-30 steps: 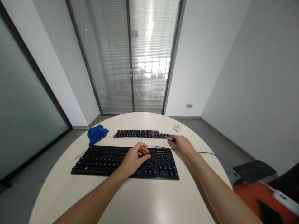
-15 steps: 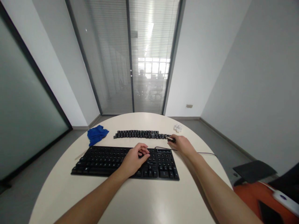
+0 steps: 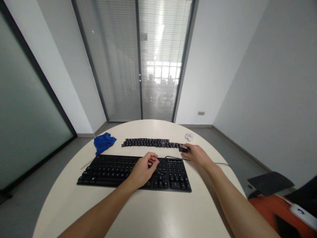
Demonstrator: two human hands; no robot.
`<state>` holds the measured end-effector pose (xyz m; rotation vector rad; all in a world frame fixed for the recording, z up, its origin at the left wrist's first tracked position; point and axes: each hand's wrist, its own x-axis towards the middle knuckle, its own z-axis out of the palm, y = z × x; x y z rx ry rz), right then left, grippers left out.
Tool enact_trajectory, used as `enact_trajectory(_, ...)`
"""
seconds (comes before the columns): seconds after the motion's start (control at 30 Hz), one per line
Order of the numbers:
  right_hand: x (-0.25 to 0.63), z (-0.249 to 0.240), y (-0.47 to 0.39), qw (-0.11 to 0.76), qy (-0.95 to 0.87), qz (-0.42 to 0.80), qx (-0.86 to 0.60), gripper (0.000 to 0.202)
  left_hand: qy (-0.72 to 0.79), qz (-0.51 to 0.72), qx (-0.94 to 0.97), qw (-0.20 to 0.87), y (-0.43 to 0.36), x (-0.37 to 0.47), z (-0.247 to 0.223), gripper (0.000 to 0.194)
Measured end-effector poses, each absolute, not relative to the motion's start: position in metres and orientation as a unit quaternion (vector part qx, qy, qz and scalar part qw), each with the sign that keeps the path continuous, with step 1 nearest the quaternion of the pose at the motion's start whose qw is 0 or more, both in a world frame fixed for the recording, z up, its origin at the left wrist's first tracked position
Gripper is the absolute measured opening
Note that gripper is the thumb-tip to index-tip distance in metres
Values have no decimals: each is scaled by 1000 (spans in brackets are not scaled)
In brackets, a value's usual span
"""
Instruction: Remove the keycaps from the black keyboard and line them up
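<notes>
A black keyboard (image 3: 111, 170) lies across the table in front of me. Over its right-hand part rests my left hand (image 3: 146, 168), fingers loosely curled towards the thumb, and I see nothing in it. Beyond the keyboard, loose black keycaps (image 3: 146, 142) lie in rows. My right hand (image 3: 198, 155) is at the right end of these rows, closed on a small dark tool with a shiny part (image 3: 184, 149). Its exact kind is too small to tell, and the fingers partly hide it.
A crumpled blue cloth (image 3: 104, 142) lies at the left, with a thin pale stick (image 3: 86, 164) near the keyboard's left edge. White crumpled material (image 3: 189, 136) sits at the back right. A cable (image 3: 221, 163) runs off the round table (image 3: 158, 211). An orange chair seat (image 3: 267, 211) stands at the right.
My right hand has turned slightly at the end of the keycap rows, with the tool still in it. My left hand has stayed nearly still, its fingertips a little closer to the thumb.
</notes>
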<state>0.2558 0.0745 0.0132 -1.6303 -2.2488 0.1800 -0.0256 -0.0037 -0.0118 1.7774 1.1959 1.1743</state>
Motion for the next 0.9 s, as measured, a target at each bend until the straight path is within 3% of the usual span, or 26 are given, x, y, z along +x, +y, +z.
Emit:
enact_trajectory(0.17, 265, 15, 75, 163, -784, 55, -597, 37, 460, 452, 683, 342, -5, -25, -10, 17)
enact_trajectory(0.5, 262, 7, 79, 154, -794, 41, -586, 25, 460, 452, 684, 342, -4, -25, -11, 18)
enact_trajectory(0.9, 255, 13, 75, 196, -794, 61, -573, 30, 458, 448, 693, 331, -6, -25, -9, 15)
